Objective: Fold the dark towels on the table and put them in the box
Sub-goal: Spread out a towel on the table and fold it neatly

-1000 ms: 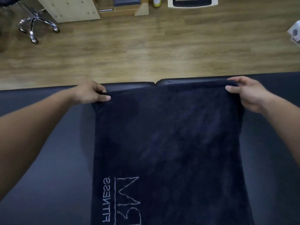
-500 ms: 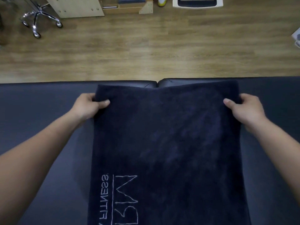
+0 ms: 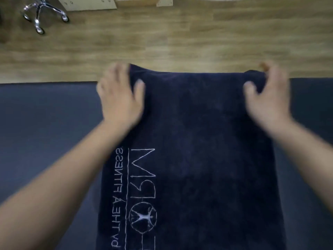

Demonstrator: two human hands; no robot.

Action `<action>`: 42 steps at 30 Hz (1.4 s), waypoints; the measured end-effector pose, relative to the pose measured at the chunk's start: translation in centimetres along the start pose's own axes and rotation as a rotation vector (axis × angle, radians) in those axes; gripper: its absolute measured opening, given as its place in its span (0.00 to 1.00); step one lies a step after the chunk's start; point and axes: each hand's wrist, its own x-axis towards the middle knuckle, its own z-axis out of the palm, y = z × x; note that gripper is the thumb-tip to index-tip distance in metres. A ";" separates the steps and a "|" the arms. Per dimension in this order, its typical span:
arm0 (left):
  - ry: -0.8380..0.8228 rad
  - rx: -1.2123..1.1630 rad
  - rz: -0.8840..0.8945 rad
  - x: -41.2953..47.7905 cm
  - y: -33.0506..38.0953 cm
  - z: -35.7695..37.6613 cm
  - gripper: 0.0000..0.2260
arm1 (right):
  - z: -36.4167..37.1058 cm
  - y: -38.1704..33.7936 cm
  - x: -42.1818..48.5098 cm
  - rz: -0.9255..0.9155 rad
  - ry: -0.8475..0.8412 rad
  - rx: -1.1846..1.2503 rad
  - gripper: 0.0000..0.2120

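Dark navy terry towel (image 3: 207, 141) lay along the middle of the dark padded table (image 3: 45, 132), running from the far edge to the near limit of view. Table surface was exposed to its left and right.

Left hand (image 3: 120, 98) was at the towel's far-left corner, thumb on the near face, fingers behind. Right hand (image 3: 268, 98) was placed likewise at the far-right corner.

The held far edge overlapped the light wood plank floor (image 3: 180, 42), which lay beyond the table.

White stitched lettering (image 3: 142, 186) sat at the towel's near left.

Chrome castor chair base (image 3: 42, 13) stood on the floor at far left, pale wooden cabinet (image 3: 90, 3) just right of it.
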 end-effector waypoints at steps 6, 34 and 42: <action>-0.423 0.268 0.483 -10.6 4.4 5.9 0.31 | 7.3 -2.8 -11.9 -0.615 -0.477 -0.317 0.28; -0.471 0.277 0.044 -23.5 -6.2 0.0 0.31 | -1.4 9.8 -20.9 -0.173 -0.484 -0.630 0.32; -0.363 0.224 0.164 -27.5 -3.7 -1.8 0.32 | 1.1 1.4 -28.8 -0.235 -0.371 -0.503 0.30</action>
